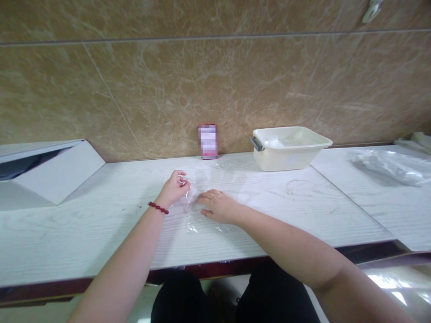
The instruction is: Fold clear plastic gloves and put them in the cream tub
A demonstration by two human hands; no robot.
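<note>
A thin, clear plastic bag (192,224) lies on the white wood-grain table in front of me, its outline hard to follow against the surface. Pinched at its left side, the bag is raised a little by the curled fingers of my left hand (175,187); a red bead bracelet circles that wrist. My right hand (218,206) rests palm down over the bag, fingers stretched to the left and close to my left fingertips. Faint grey finger-like patches show on the table beyond my hands.
A phone (208,141) leans against the marbled wall. To its right stands a cream plastic tub (286,159) with translucent contents. Crumpled clear plastic (393,168) lies at far right, and an open white box (63,175) sits at left. The table's front edge (215,264) is near my knees.
</note>
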